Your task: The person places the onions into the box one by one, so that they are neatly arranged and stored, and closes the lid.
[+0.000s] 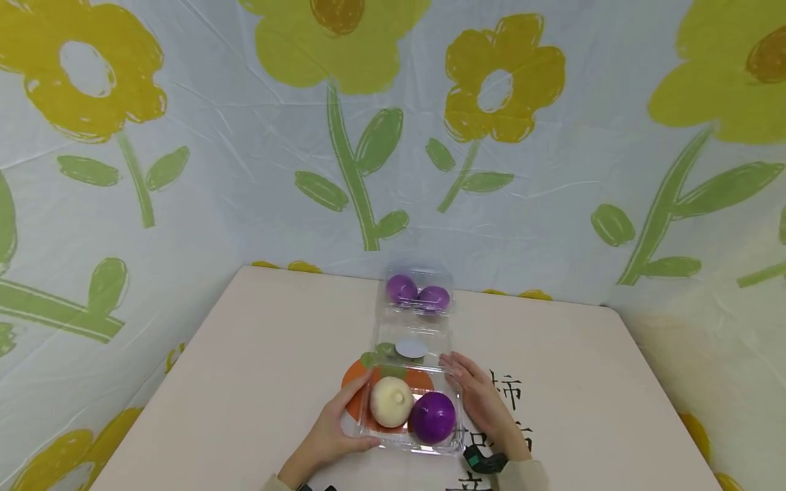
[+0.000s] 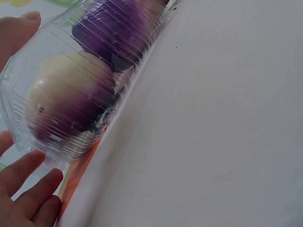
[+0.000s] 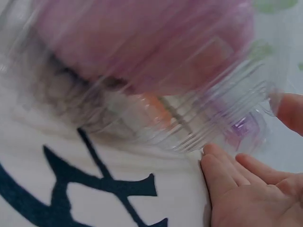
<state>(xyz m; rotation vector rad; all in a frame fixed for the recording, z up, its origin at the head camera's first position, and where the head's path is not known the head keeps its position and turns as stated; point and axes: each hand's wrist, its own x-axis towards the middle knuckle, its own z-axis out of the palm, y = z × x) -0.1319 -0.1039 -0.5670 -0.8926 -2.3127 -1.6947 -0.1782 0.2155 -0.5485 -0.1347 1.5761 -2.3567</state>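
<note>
A clear plastic box (image 1: pixel 413 447) stands at the front middle of the table. Inside lie a cream round fruit-like piece (image 1: pixel 391 402) with a small nub and a shiny purple round piece (image 1: pixel 433 417). My left hand (image 1: pixel 328 426) grips the box's left side, its thumb and fingers spread around that end. On the right side my right hand (image 1: pixel 485 399) holds the box, fingers along the far corner; the right wrist view shows its thumb (image 3: pixel 289 113) on the plastic. Behind the cream piece lies a clear flap with a white oval label (image 1: pixel 411 348).
A second clear section (image 1: pixel 439 274) with two purple round pieces (image 1: pixel 402 290) sits near the table's back edge. The pale table cover (image 1: pixel 276 341) bears an orange print and black characters (image 1: pixel 506 390). Flower-patterned cloth (image 1: pixel 245 170) hangs behind and at both sides.
</note>
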